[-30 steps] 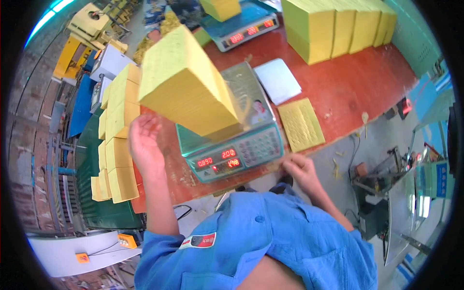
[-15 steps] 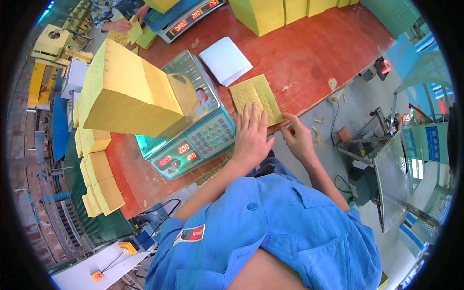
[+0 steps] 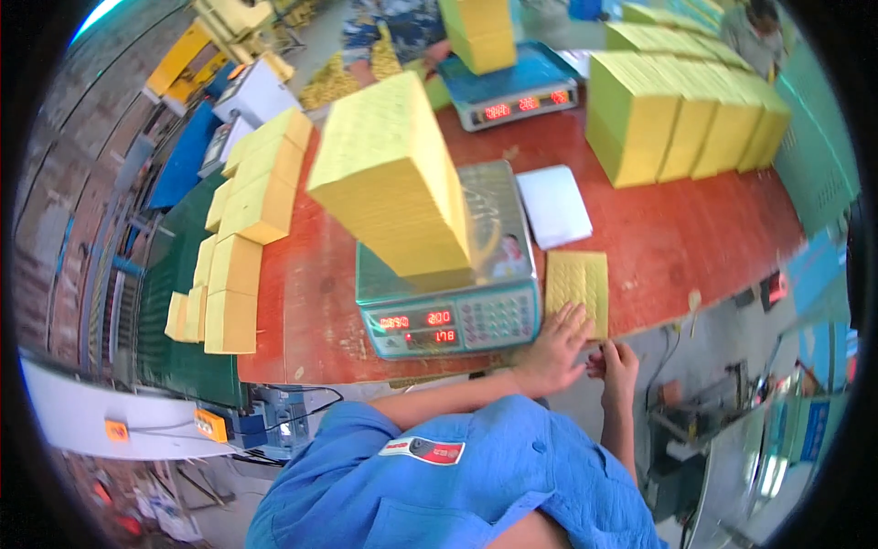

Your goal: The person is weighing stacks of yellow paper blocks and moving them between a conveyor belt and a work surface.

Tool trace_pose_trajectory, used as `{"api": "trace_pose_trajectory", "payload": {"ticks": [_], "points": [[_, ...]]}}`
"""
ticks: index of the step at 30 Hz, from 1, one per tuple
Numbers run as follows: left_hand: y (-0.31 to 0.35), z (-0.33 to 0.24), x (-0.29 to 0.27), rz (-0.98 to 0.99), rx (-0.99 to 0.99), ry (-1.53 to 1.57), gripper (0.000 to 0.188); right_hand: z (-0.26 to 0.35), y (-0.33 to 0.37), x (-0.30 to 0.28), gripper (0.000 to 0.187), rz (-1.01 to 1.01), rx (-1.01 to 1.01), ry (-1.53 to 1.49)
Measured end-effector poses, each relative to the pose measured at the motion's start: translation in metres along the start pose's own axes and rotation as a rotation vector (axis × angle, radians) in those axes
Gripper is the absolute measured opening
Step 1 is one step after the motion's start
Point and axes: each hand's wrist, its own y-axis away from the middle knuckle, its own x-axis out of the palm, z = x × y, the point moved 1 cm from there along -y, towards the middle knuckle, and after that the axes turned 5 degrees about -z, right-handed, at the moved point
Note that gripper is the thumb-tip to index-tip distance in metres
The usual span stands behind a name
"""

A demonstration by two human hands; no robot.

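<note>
My left hand [image 3: 553, 348] lies flat with fingers stretched over the lower part of a yellow embossed paper sheet [image 3: 578, 279] at the table's front edge. By the sheet's near right corner, my right hand [image 3: 617, 366] has its fingers curled together; what they hold, if anything, is hidden. Left of the sheet stands a digital scale [image 3: 503, 316] with red lit displays and a keypad. It bears a tall stack of yellow paper [image 3: 393, 183]. Just beyond the sheet lies a white folded sheet or pad [image 3: 555, 206].
Yellow paper blocks [image 3: 242, 215] line the left of the red table [image 3: 315, 311]. More yellow stacks [image 3: 672, 119] stand at the back right. A second scale [image 3: 512, 91] holds another stack, beside a co-worker's camouflage sleeve [image 3: 416, 37]. Machinery [image 3: 732, 412] stands right of the table.
The view has swung, so the table and scale appear turned and more of the back shows. My left hand stays on the sheet; my right hand's fingers are more curled beside its corner.
</note>
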Motion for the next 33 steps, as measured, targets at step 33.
{"api": "trace_pose_trajectory", "payload": {"ticks": [33], "points": [[-0.043,-0.016,-0.422,-0.596,-0.387,0.469,0.020,0.334,0.108,0.222,0.019,0.443,-0.979,0.209]]}}
